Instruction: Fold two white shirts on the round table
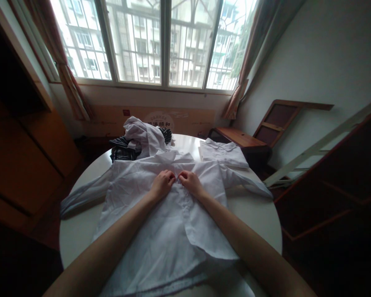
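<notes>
A white long-sleeved shirt [148, 231] lies spread over the round white table [256, 214], collar end away from me and sleeves out to both sides. My left hand [164, 182] is closed on the shirt's front near the collar, fingers pinched at the button edge. Close beside it, my right hand [189, 180] pinches the other side of the same front opening. The fingertips almost meet, and any button between them is too small to make out. Below the hands the front edges run down to the hem, where one flap lies apart.
A heap of crumpled clothes [145, 136], white and dark striped, sits at the table's far left. A folded white shirt [224, 152] rests at the far right. Beyond stand a wooden chair [244, 136], a long cardboard box [191, 117] and the window.
</notes>
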`<state>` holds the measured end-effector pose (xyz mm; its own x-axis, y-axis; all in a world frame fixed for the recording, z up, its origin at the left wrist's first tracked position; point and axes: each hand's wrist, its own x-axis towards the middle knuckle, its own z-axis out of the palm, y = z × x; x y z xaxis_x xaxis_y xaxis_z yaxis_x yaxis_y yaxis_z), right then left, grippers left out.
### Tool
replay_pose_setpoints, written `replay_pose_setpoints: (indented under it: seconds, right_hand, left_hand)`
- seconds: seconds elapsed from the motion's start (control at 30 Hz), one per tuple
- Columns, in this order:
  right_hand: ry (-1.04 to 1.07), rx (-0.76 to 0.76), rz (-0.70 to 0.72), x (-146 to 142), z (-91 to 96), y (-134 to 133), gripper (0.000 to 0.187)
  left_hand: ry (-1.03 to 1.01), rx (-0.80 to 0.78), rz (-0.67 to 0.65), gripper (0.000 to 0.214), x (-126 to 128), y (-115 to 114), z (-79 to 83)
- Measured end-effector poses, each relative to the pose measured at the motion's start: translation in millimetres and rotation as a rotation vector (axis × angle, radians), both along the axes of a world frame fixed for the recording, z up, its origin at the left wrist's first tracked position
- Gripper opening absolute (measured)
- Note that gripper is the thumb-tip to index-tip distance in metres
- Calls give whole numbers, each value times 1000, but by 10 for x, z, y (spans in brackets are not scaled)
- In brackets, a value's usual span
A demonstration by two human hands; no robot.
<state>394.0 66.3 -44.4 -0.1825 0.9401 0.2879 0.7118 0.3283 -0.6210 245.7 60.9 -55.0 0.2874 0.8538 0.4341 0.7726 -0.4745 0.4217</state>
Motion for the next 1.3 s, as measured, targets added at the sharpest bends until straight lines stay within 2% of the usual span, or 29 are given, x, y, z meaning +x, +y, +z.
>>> replay_pose_setpoints:
  seconds: [0.4,1.03,1.3]
  right_hand:
    - [1,14,14,2,26,-26,13]
    - [-46,16,8,-13,4,-12,16]
    - [-64,44,8,-9,-13,-31,16]
  left_hand:
    - [-9,15,-17,10,-2,-23,18]
    - [27,25,-16,6,-6,-17,0]
    - [-40,6,-20,8,14,-15,20]
